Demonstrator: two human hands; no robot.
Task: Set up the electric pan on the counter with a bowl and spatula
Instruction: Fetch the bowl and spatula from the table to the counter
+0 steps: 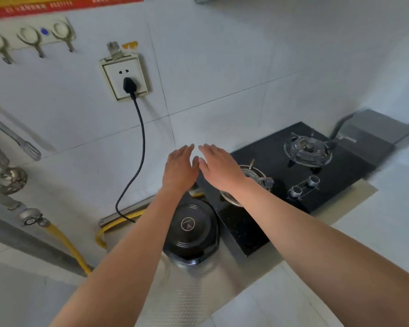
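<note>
Sitting near the back edge of the counter [198, 300] beside the gas stove [293, 180], the black electric pan [192, 228] looks heavy, rigid and smooth, best gripped by its rim, while the left hand [179, 168] and the right hand [218, 167] hover flat and empty.

A home kitchen: black two-burner gas hob [290, 171] set in the counter [354, 208], white tiled wall [222, 67] w/ socket [124, 77], hook rack [31, 36] (utensils hanging at left), yellow gas hose [69, 246].
</note>
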